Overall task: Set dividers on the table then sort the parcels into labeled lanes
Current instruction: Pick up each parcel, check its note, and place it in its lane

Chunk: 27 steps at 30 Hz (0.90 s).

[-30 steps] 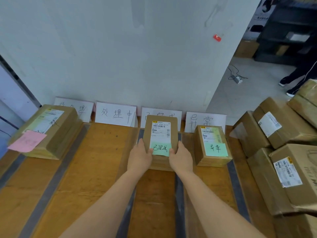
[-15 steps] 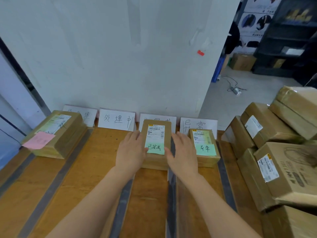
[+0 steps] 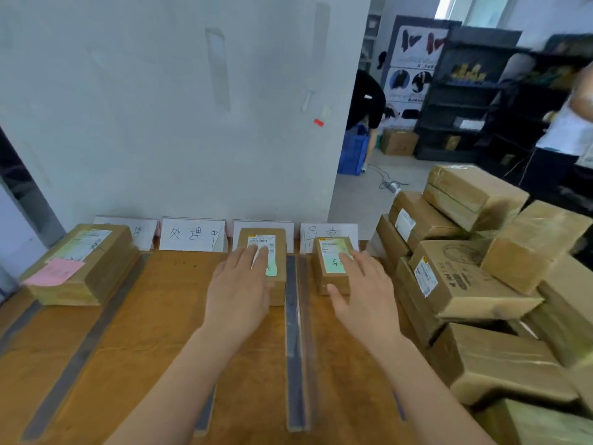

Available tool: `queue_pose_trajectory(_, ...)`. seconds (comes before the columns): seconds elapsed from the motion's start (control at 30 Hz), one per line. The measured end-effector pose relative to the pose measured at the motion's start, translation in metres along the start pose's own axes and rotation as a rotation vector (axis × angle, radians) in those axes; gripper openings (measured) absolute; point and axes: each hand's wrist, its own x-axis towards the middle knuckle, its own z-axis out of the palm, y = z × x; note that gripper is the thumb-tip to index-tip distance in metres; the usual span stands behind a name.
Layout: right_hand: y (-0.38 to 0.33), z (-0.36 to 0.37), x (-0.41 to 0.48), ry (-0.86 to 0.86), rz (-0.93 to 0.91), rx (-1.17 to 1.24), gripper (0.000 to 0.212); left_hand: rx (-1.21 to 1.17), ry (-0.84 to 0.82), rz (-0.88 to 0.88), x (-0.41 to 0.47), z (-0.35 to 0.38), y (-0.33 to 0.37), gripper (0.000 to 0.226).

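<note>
Hovering over the desk (image 3: 154, 316), the left hand (image 3: 237, 293) is stretching its fingers straight and close together above the green-noted parcel (image 3: 279, 252) sitting in the third lane by the far label cards (image 3: 192, 234); contact I cannot tell. The right hand (image 3: 362, 293), fingers loosely spread, is reaching over the neighbouring parcel (image 3: 327, 261) in the rightmost lane. A dark divider strip (image 3: 293, 316) is running between them, and a heap of parcels (image 3: 465, 277) is sitting at the right.

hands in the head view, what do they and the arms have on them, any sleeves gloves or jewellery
The left hand and right hand are bare: no gloves, rings, watch or bracelet visible. No sleeve shows on either arm down to the frame's lower edge.
</note>
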Motion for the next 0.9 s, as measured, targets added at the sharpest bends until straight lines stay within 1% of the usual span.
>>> queue_pose_trajectory(0.23, 0.016, -0.032, -0.078, 0.040, 0.149, -0.073, 0.060, -0.078, -0.020, 0.136, -0.052, -0.019, 0.034, 0.060)
queue_pose_trajectory(0.37, 0.032, -0.051, -0.122, 0.052, 0.251, -0.112, 0.060, -0.135, -0.048, 0.215, -0.077, -0.022, 0.063, 0.062)
queue_pose_trajectory(0.43, 0.043, -0.061, -0.142, 0.084, 0.290, -0.120, 0.058, -0.158, -0.057, 0.260, -0.088, -0.022, 0.079, 0.062)
queue_pose_trajectory(0.53, 0.063, -0.075, -0.170, 0.121, 0.333, -0.156, 0.058, -0.190, -0.059, 0.334, -0.099, -0.020, 0.107, 0.062)
queue_pose_trajectory(0.67, 0.094, -0.090, -0.200, 0.113, 0.422, -0.173, 0.055, -0.225, -0.072, 0.436, -0.113, -0.015, 0.152, 0.061)
queue_pose_trajectory(0.77, 0.121, -0.100, -0.219, 0.109, 0.451, -0.199, 0.051, -0.229, -0.086, 0.498, -0.123, -0.006, 0.187, 0.061)
queue_pose_trajectory(0.9, 0.165, -0.111, -0.240, 0.076, 0.496, -0.208, 0.058, -0.214, -0.109, 0.556, -0.135, 0.009, 0.236, 0.062)
